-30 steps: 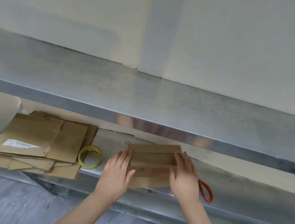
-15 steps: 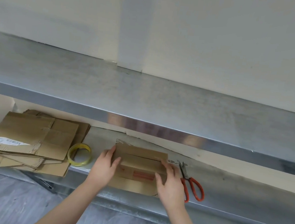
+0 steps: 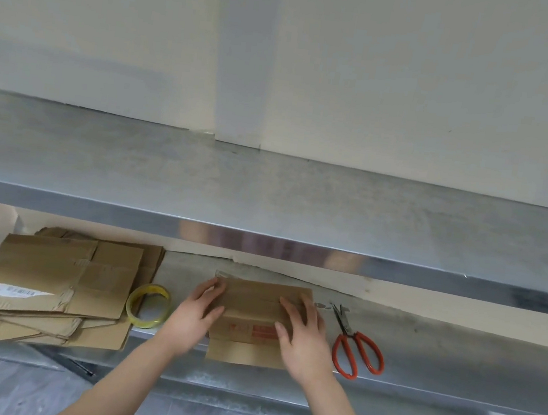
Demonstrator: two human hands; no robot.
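A small brown cardboard box (image 3: 253, 311) with a red printed label lies on the lower metal shelf (image 3: 453, 364), its front flap hanging over the shelf edge. My left hand (image 3: 195, 318) rests against the box's left side, fingers straight along its top edge. On the right part of the box top, my right hand (image 3: 301, 338) lies flat with fingers spread. Both hands touch the box at once.
A stack of flattened cardboard boxes (image 3: 49, 283) lies at the left of the lower shelf, a roll of yellowish tape (image 3: 149, 304) beside it. Red-handled scissors (image 3: 355, 345) lie right of the box. The upper metal shelf (image 3: 266, 199) overhangs the lower one.
The box has come down flat onto the shelf and the hands have settled on it. The scissors, earlier partly hidden behind my right hand, now show fully.
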